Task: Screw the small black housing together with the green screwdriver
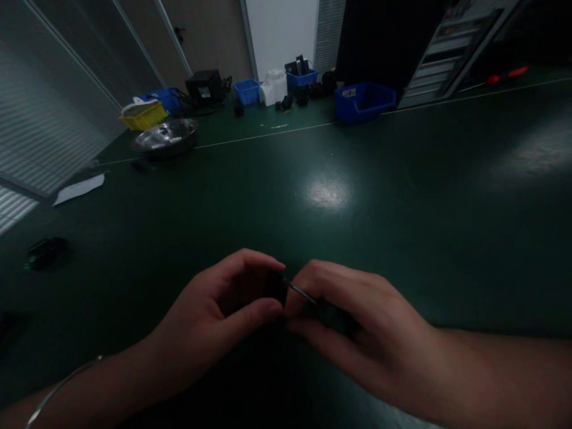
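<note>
Low in the middle of the head view, my left hand (223, 316) curls its thumb and fingers around a small black part (276, 285). Shadow and fingers hide most of that part. My right hand (361, 322) is closed on a tool with a thin metal shaft (304, 293), its handle hidden in the palm. The shaft slants up to the left, and its tip meets or nearly meets the black part; I cannot tell which. The fingertips of both hands are close together over the green tabletop (250, 202).
Along the back stand a steel bowl (166, 137), a yellow bin (145, 116), a blue bin (365, 102) and a white device (274, 88). A dark object (46, 251) and a white sheet (80, 189) lie at left. Something red (507, 75) lies far right.
</note>
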### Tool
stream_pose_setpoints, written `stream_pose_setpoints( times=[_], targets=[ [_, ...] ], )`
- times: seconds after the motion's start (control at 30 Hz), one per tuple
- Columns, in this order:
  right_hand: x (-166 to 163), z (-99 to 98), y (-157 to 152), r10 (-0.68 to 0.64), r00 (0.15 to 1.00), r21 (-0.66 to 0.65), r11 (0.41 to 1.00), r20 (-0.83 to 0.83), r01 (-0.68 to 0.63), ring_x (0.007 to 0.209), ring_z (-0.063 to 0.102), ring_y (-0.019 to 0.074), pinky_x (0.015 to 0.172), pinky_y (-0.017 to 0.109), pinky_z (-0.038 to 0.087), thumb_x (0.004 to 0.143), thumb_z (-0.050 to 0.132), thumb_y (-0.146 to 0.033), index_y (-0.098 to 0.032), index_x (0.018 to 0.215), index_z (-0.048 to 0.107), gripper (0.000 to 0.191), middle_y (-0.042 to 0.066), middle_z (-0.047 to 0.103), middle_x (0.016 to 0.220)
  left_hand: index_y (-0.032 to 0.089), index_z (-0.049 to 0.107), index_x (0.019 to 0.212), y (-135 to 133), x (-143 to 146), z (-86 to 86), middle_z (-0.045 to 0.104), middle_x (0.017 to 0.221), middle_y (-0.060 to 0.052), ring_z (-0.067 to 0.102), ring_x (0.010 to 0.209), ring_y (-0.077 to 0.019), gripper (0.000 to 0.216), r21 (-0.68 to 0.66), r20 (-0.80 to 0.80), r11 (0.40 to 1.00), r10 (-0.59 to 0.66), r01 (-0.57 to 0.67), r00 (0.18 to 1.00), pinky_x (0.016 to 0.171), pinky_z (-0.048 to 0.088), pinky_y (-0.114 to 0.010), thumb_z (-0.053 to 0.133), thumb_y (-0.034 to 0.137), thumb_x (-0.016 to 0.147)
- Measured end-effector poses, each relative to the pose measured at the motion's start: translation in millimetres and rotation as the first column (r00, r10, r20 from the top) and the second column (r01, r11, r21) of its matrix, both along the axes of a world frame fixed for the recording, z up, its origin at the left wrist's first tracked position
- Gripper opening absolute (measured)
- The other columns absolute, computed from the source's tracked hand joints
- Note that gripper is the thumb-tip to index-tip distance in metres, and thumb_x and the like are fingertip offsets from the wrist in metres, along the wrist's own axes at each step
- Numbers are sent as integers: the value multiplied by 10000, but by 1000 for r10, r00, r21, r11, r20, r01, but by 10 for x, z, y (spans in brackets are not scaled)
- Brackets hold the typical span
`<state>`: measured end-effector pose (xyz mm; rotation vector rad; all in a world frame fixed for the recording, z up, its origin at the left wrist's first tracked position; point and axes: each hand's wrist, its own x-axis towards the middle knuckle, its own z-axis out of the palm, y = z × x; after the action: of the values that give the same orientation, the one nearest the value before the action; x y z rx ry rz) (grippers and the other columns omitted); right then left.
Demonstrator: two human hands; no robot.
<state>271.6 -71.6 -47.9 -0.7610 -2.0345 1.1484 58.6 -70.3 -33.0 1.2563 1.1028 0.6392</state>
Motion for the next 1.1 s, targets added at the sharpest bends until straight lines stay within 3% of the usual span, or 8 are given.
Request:
stream_pose_setpoints(
  times=[0.27, 0.4, 0.57, 0.77, 0.97, 1.1],
  targets=[
    [14, 34, 24, -6, 999, -21, 1000, -36, 6, 891, 585, 122, 765, 209, 478, 869, 600, 14, -174, 932, 601, 198, 21, 570, 992, 318, 715, 1072, 7, 4, 19, 770, 927, 65, 716, 876, -118, 322, -32, 86, 998, -53, 56, 995, 770, 555, -164, 728, 86, 848],
    [-3, 30, 37, -11, 1000, -22, 1000, -26, 11, 901, 583, 121, 778, 207, 475, 864, 593, 23, -171, 934, 597, 207, 22, 569, 999, 326, 735, 1072, -29, 17, 23, 759, 928, 58, 711, 866, -127, 355, 17, 82, 999, -35, 34, 996, 762, 551, -174, 729, 65, 831],
    [-16, 22, 30, -28, 1000, -22, 999, 0, 28, 891, 587, 137, 757, 231, 484, 868, 586, 14, -189, 935, 582, 214, 24, 568, 999, 306, 699, 1160, -26, -4, -9, 708, 975, 12, 691, 871, -171, 389, 123, -36, 989, -83, 87, 996, 761, 552, -238, 743, 113, 825],
    [-23, 26, 14, -70, 997, -25, 997, 12, 70, 831, 557, 118, 698, 204, 452, 855, 598, 9, -184, 879, 562, 198, 0, 548, 919, 237, 637, 1216, -2, -67, -69, 635, 942, -25, 654, 824, -190, 341, 283, -231, 919, -213, 275, 949, 709, 539, -277, 688, 192, 882],
    [-31, -4, 46, -69, 997, -26, 997, 20, 69, 803, 549, 125, 675, 225, 453, 835, 606, 7, -188, 882, 553, 207, -4, 541, 903, 300, 628, 1142, -19, -64, -68, 638, 947, 7, 646, 825, -172, 328, 395, -279, 865, -206, 308, 938, 721, 520, -262, 628, 103, 880],
    [-15, -2, 26, -54, 999, -35, 998, 5, 54, 800, 547, 116, 670, 212, 451, 833, 628, -13, -192, 880, 548, 201, -9, 541, 907, 263, 646, 1108, -8, -44, -37, 656, 922, -3, 645, 803, -172, 295, 410, -293, 856, -203, 314, 934, 704, 519, -259, 611, 92, 871]
  ],
)
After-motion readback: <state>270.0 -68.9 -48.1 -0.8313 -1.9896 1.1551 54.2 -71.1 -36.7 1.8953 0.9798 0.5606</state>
